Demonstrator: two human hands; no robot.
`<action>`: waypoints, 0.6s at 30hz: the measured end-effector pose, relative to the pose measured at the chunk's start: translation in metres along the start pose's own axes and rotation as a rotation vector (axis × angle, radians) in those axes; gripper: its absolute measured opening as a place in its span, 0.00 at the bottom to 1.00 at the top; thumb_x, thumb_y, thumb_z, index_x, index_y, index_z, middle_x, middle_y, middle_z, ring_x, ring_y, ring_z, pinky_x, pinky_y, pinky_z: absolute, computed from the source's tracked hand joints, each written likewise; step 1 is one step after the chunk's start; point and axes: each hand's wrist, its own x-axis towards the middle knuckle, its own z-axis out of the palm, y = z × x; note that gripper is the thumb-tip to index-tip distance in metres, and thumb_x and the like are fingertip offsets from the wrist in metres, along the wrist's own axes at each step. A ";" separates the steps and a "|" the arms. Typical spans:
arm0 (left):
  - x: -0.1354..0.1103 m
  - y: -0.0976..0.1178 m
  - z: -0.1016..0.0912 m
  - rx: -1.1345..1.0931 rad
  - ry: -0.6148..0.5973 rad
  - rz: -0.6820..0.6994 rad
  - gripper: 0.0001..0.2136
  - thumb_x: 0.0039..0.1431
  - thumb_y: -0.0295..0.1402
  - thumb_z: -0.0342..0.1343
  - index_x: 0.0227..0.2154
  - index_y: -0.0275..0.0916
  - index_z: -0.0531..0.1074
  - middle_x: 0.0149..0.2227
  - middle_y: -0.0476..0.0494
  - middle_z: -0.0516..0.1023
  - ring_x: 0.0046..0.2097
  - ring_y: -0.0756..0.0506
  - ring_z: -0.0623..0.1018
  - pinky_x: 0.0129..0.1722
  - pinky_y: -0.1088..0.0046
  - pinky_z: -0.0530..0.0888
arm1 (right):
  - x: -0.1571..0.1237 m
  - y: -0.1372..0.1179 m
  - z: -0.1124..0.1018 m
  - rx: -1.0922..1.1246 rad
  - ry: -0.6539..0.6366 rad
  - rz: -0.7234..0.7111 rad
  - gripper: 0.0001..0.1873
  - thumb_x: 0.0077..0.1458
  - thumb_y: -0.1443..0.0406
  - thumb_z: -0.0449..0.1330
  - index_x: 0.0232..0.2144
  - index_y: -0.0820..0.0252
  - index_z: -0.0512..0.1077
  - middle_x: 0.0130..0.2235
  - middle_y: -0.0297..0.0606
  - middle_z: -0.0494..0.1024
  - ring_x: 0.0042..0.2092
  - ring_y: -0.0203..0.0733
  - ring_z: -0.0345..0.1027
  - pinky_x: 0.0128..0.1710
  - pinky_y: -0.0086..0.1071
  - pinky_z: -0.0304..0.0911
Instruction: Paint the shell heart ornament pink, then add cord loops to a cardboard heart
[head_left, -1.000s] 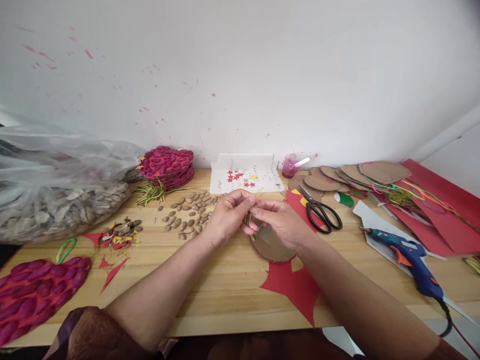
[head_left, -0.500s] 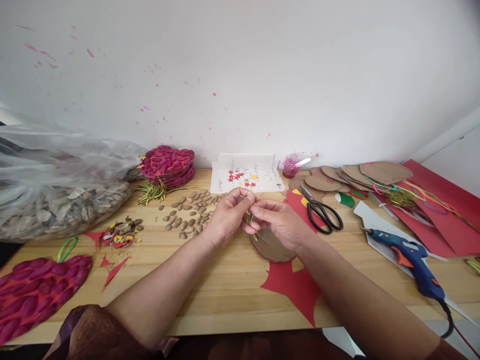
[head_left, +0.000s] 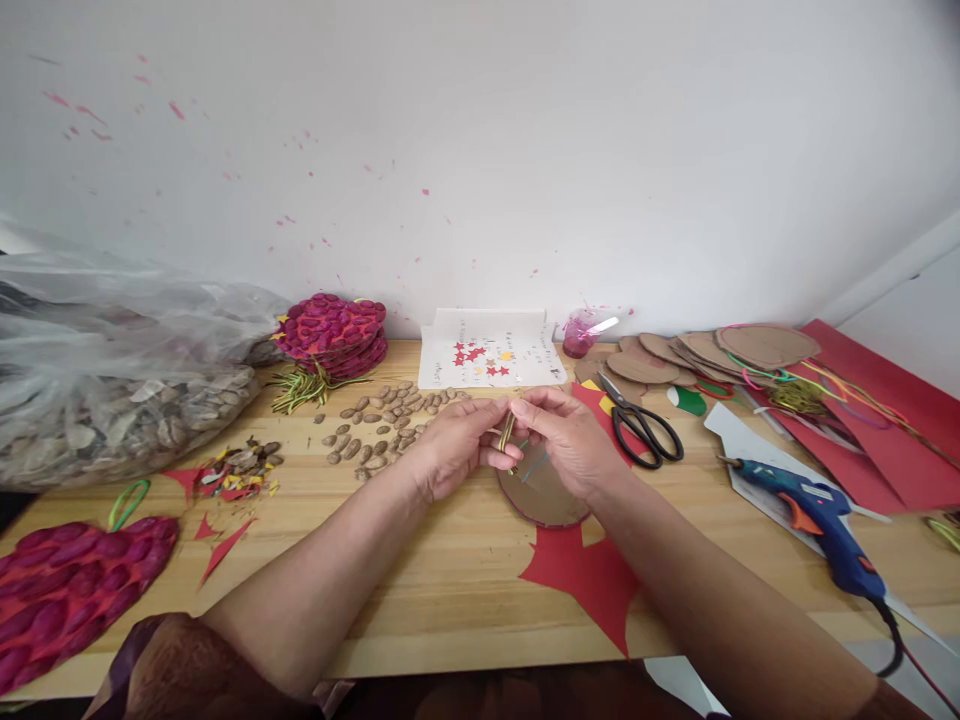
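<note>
My left hand (head_left: 461, 440) and my right hand (head_left: 561, 435) meet above the wooden table, fingertips pinched together. Between them hangs a small folded bundle of shiny gold-olive cord (head_left: 508, 432), its top gripped by both hands and its lower end by the left hand's fingers. Just below the hands lies a round cardboard disc (head_left: 551, 502) with a dark pinkish edge and a thin blue strand (head_left: 534, 468) on it. A cut red paper piece (head_left: 589, 585) is beside the disc's near edge. Part of the disc is hidden by my hands.
Scissors (head_left: 649, 432) and a blue glue gun (head_left: 817, 520) lie to the right, near cardboard discs (head_left: 765, 345). Loose shells (head_left: 360, 445), paper scraps (head_left: 225, 550), a shell-filled plastic bag (head_left: 112, 420) and pink-scaled pieces (head_left: 90, 570) are leftward. A pink-stained cup (head_left: 577, 335) stands behind.
My hands have shifted slightly, and the gold-olive cord bundle now hangs more upright and shows more plainly between them. The things on the table stay put.
</note>
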 end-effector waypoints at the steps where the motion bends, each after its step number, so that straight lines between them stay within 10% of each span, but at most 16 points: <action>1: 0.000 0.000 0.000 -0.013 -0.015 -0.014 0.11 0.66 0.35 0.62 0.31 0.32 0.79 0.31 0.41 0.81 0.24 0.52 0.79 0.23 0.80 0.77 | 0.000 0.000 0.000 0.022 -0.010 -0.003 0.18 0.45 0.53 0.76 0.27 0.57 0.75 0.26 0.29 0.73 0.29 0.34 0.64 0.31 0.33 0.60; 18: -0.003 -0.008 0.000 0.148 -0.122 0.055 0.19 0.56 0.48 0.69 0.35 0.33 0.82 0.30 0.45 0.77 0.26 0.53 0.75 0.26 0.79 0.75 | 0.003 -0.003 -0.007 0.081 -0.101 0.003 0.21 0.52 0.52 0.72 0.24 0.58 0.69 0.21 0.26 0.68 0.22 0.35 0.67 0.26 0.33 0.64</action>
